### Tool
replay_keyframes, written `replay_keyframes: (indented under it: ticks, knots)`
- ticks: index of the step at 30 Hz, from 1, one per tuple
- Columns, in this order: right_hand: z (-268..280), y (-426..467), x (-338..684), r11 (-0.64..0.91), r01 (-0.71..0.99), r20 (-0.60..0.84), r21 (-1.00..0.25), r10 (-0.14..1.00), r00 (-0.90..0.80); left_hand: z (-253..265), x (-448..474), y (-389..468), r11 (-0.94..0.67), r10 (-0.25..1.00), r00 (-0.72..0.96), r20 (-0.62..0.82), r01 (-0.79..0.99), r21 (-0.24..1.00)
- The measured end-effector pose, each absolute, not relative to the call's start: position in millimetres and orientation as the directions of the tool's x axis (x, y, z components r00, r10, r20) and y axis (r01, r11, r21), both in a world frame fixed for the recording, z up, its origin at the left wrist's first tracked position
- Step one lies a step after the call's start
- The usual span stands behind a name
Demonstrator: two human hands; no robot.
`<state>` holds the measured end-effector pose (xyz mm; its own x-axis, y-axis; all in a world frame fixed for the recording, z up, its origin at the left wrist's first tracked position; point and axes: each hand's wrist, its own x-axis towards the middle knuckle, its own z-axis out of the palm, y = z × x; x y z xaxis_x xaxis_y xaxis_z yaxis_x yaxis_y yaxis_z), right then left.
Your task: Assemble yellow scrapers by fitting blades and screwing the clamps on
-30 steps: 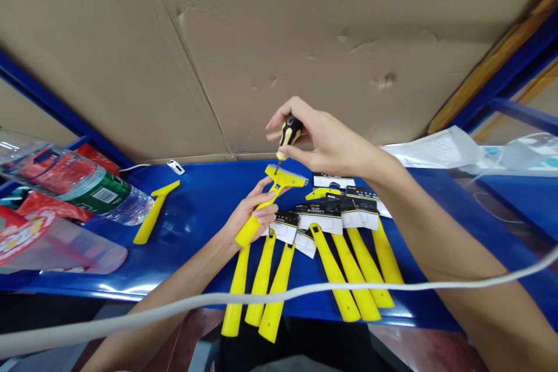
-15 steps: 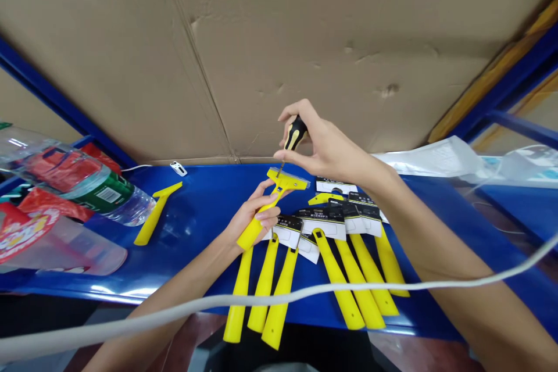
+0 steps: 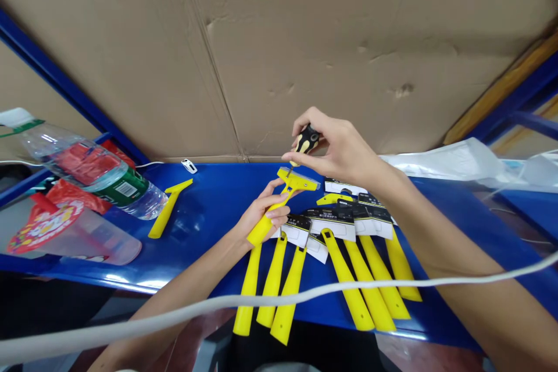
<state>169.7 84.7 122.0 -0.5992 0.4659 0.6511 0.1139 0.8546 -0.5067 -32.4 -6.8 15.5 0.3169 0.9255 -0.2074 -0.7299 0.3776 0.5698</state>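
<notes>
My left hand is closed around the handle of a yellow scraper, its wide head tilted up and away from me. In my right hand is a screwdriver with a black and cream grip, held between thumb and fingers. Its shaft points down at the left part of the scraper's head, where the tip meets it; the exact contact is too small to make out. Below and to the right lie several more yellow scrapers with black and white cards at their heads.
A lone yellow scraper lies left on the blue shelf. Further left are a plastic bottle and a clear cup. Cardboard stands behind. A white cable crosses in front; white plastic wrapping lies right.
The whole view has shifted slightly, so things appear further right. The screwdriver's handle leans more toward me, its end now showing. Both hands keep their holds.
</notes>
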Motion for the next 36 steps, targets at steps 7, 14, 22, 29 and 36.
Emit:
replay_keyframes:
  ticks: [7, 14, 22, 29, 36]
  knots:
    - [118, 86, 168, 0.883, 0.109, 0.628, -0.457, 0.407, -0.663, 15, -35, -4, 0.347, 0.938, 0.274, -0.214, -0.746, 0.569]
    - [116, 91, 171, 0.822, 0.085, 0.566, -0.563, 0.458, -0.686, 14, -35, -2, 0.336, 0.941, 0.245, -0.233, -0.746, 0.575]
    - [125, 91, 178, 0.777, 0.072, 0.632, -0.625, 0.558, -0.538, 18, -42, -3, 0.246, 0.968, 0.221, -0.119, -0.735, 0.632]
    - [134, 86, 189, 0.801, 0.097, 0.668, -0.591, 0.553, -0.498, 25, -47, -3, 0.186, 0.982, 0.17, -0.084, -0.781, 0.597]
    - [132, 88, 187, 0.798, 0.107, 0.65, -0.593, 0.552, -0.522, 25, -47, -3, 0.175, 0.984, 0.156, -0.083, -0.792, 0.586]
